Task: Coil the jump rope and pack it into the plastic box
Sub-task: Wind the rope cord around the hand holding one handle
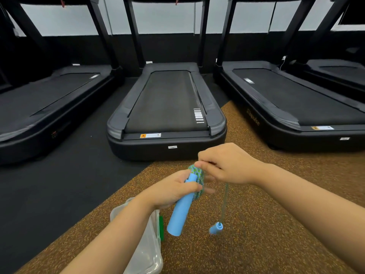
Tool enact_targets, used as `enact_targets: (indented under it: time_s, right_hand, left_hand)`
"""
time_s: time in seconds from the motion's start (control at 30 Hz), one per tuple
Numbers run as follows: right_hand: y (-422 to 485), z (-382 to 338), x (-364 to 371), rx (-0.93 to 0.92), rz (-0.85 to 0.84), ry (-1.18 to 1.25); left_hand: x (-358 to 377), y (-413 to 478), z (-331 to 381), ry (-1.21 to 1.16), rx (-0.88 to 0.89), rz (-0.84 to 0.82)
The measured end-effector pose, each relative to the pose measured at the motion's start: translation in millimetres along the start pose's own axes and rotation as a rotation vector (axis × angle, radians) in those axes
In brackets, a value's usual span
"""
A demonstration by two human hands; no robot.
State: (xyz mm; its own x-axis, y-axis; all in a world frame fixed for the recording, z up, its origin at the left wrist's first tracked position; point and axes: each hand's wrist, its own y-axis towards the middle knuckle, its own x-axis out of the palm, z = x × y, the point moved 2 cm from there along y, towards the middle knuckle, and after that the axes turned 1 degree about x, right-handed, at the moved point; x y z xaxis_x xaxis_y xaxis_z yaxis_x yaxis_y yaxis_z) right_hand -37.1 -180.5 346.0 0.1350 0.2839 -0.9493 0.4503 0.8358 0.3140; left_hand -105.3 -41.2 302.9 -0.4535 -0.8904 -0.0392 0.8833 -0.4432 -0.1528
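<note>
Above the speckled brown floor (276, 244), our left hand (173, 191) grips the blue cylindrical foam handle (181, 212) with coils; our right hand (227, 165) pinches the green-blue braided rope (197, 173).

The floor is speckled brown rubber (256, 244) in the lower right of the frame and black matting (59, 190) on the left. A clear plastic box (150, 254) sits at the bottom centre. Treadmills (167, 115) stand across the upper half.

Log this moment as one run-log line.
left hand: holds handle, coil | right hand: winding rope | second handle: dangling | plastic box: open
</note>
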Motion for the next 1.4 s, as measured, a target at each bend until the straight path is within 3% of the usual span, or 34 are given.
enact_targets:
  time_s: [0.4,0.73,0.97,1.07,1.23,1.4]
  right_hand:
    - [6,23,-9,0.055,0.006,0.140]
    - [9,39,4,0.228,0.098,0.575]
    - [12,37,16,0.339,0.179,0.802]
    - [14,32,34,0.381,0.192,0.870]
    - [10,9,58,0.341,0.186,0.631]
    - [9,-8,54,0.270,0.201,0.392]
  left_hand:
    - [13,-5,4,0.140,0.061,-0.060]
    - [11,-11,15,0.088,0.208,-0.014]
    - [5,-16,25,-0.133,0.411,0.050]
    - [-1,-15,30,-0.353,0.494,0.149]
    - [-16,-12,28,-1.018,0.656,0.404]
    - [-32,-12,23,-1.119,0.620,0.521]
